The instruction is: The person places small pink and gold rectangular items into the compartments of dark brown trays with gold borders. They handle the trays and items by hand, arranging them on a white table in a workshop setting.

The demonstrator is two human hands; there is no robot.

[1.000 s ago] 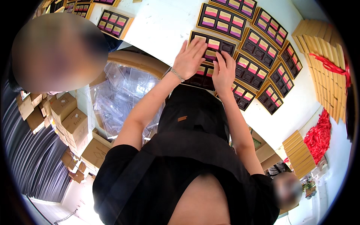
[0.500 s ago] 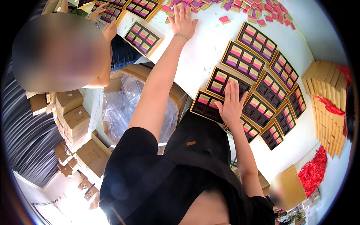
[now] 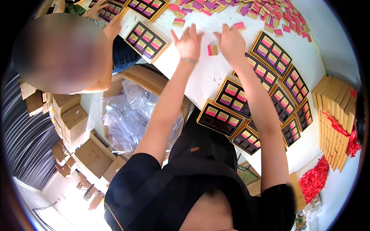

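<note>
My left hand (image 3: 188, 45) is over the white table with its fingers apart and slightly bent; I see nothing in it. My right hand (image 3: 232, 43) is beside it, thumb apart from the fingers, its palm side hidden. On the table between them lies a small pink-and-gold wrapped square (image 3: 212, 50). Under and beside my right forearm are several dark trays with gold edges. The nearest tray (image 3: 217, 120) has a row of squares along one side and bare dark compartments along the other. A fuller tray (image 3: 271, 53) is filled with pink, purple and gold squares.
Loose wrapped squares (image 3: 266, 13) are heaped at the far edge. A co-worker's hands (image 3: 112, 29) are at trays on the far left, near another tray (image 3: 145, 41). A carton of clear plastic pieces (image 3: 127, 115) stands left of me. Stacked gold boxes (image 3: 334, 123) and red shredded filler (image 3: 315, 179) are right.
My right hand has left the near trays and moved forward beside my left. My left hand has drawn back slightly from the heap. A wrapped square now lies between them; the nearest tray shows another square.
</note>
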